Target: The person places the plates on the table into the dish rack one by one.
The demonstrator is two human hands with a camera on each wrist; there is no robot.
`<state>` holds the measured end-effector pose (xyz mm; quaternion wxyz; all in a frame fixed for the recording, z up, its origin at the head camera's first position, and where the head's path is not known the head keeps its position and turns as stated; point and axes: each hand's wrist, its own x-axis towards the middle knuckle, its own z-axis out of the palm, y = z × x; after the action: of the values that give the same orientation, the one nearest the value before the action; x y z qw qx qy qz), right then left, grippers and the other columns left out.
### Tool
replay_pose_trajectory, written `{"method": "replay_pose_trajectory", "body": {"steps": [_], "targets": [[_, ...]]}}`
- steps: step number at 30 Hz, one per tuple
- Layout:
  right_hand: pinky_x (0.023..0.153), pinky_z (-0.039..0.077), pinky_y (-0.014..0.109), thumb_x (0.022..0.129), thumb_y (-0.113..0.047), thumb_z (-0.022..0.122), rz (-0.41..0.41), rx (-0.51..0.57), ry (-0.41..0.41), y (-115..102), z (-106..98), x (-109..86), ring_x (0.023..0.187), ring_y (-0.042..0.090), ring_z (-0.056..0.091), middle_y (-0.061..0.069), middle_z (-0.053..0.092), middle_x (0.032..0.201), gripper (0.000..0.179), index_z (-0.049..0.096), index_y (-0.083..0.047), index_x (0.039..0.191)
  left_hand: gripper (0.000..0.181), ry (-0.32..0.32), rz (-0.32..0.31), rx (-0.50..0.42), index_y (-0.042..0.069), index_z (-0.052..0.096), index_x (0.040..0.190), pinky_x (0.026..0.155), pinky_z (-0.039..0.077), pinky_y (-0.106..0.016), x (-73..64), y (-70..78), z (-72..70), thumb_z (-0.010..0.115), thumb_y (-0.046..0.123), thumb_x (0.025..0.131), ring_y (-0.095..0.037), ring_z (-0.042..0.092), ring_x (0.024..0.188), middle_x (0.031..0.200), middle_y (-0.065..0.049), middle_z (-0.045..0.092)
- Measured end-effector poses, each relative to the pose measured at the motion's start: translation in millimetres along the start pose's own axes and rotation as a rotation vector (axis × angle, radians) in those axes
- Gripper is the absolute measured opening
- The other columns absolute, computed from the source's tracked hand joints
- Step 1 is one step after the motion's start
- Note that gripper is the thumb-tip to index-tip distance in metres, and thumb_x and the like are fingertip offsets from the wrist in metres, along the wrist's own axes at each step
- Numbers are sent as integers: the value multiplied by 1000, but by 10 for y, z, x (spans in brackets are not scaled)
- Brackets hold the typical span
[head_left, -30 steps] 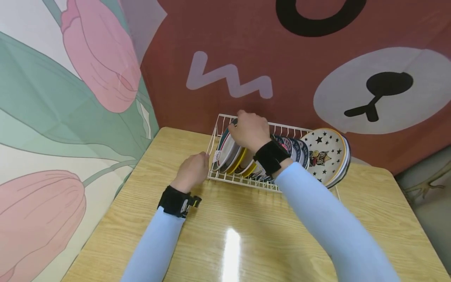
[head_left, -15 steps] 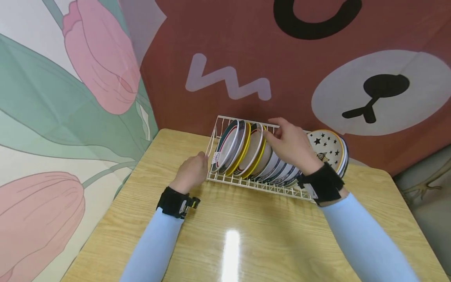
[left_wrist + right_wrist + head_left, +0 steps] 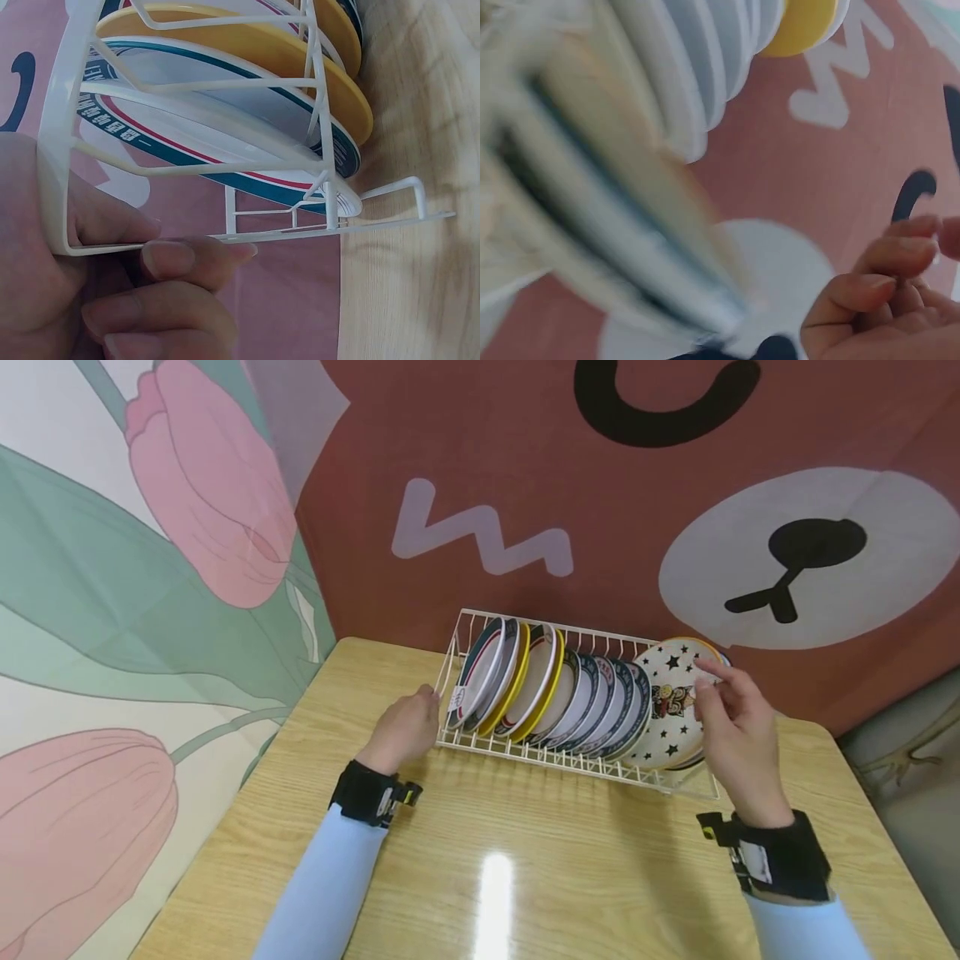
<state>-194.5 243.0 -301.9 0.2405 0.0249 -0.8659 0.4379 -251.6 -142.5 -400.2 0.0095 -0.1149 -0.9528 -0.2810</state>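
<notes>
A white wire dish rack (image 3: 56, 150) holds a row of plates on edge. My left hand (image 3: 405, 727) grips the rack's left end, thumb and fingers around the wire. At that end stand green-rimmed white plates (image 3: 247, 180) and yellow ones (image 3: 345, 97). Smaller blue-rimmed plates (image 3: 618, 722) fill the middle. A star-patterned plate (image 3: 652, 743) leans at the right end with more plates behind it. In front of its right side is my right hand (image 3: 738, 739), fingers loosely bent. In the right wrist view, that hand (image 3: 885, 300) holds nothing and is apart from the blurred plates.
The rack stands at the back of a wooden table (image 3: 570, 860), close to a brown cloth backdrop (image 3: 600, 493) with a bear face. A flower-patterned backdrop (image 3: 75, 627) hangs at the left. A bright reflection lies on the tabletop.
My right hand has moved right along the rack, from above the left-end plates to the star-patterned plate. My left hand keeps its grip on the rack. The plates look unmoved.
</notes>
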Motion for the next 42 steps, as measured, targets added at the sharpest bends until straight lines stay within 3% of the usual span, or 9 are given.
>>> {"method": "replay_pose_trajectory", "body": {"steps": [5, 9, 11, 16, 20, 25, 32, 42], "targets": [[50, 30, 21, 101, -19, 49, 142, 230, 182, 242, -121, -173, 65, 16, 41, 2, 47, 75, 29, 59, -13, 128, 35, -6, -12, -16, -4, 52, 109, 41, 35, -31, -1, -19, -15, 26, 20, 106, -18, 45, 48, 63, -7, 49], [45, 23, 26, 99, -18, 54, 241, 494, 306, 424, -165, -259, 55, 15, 35, 2, 43, 66, 28, 61, -6, 123, 36, -5, -23, -23, -4, 51, 112, 43, 36, -32, -8, -30, -22, 25, 21, 107, -19, 46, 49, 64, -7, 49], [43, 24, 25, 99, -20, 55, 321, 555, 331, 529, -155, -300, 53, 14, 34, 1, 43, 64, 28, 62, -6, 122, 36, -2, -23, -23, -3, 51, 112, 44, 37, -32, -9, -37, -20, 25, 21, 107, -19, 46, 50, 65, -7, 49], [45, 32, 20, 101, -30, 49, 575, 500, 275, 791, -46, -364, 59, 10, 39, -1, 45, 76, 29, 61, -15, 124, 34, 5, -34, -32, -2, 52, 110, 44, 36, -32, -12, -45, -13, 26, 20, 107, -19, 46, 50, 65, -7, 48], [51, 36, 19, 103, -35, 42, 662, 386, 186, 956, 59, -363, 67, 10, 42, -3, 47, 81, 32, 57, -16, 124, 34, 4, -39, -35, -2, 51, 112, 45, 36, -33, -7, -53, 5, 26, 21, 107, -20, 45, 50, 65, -7, 48], [47, 37, 21, 104, -30, 37, 685, 302, 127, 1065, 121, -342, 64, 13, 43, -3, 47, 81, 29, 58, -15, 116, 35, -3, -28, -40, -2, 51, 112, 47, 38, -34, 3, -49, 36, 26, 21, 107, -20, 46, 52, 65, -7, 48], [42, 36, 24, 105, -30, 28, 580, 136, -7, 1125, 97, -333, 54, 10, 42, 0, 48, 80, 43, 48, -7, 135, 38, 3, -10, -32, -3, 51, 116, 46, 38, -33, 4, -26, 12, 25, 23, 107, -19, 46, 51, 65, -7, 48], [42, 36, 26, 105, -33, 28, 524, 111, -20, 1106, 88, -359, 52, 10, 40, 3, 45, 77, 45, 47, -6, 135, 42, 4, -6, -74, -3, 53, 115, 50, 40, -37, 8, -50, 14, 23, 25, 107, -22, 47, 54, 67, -9, 49]]}}
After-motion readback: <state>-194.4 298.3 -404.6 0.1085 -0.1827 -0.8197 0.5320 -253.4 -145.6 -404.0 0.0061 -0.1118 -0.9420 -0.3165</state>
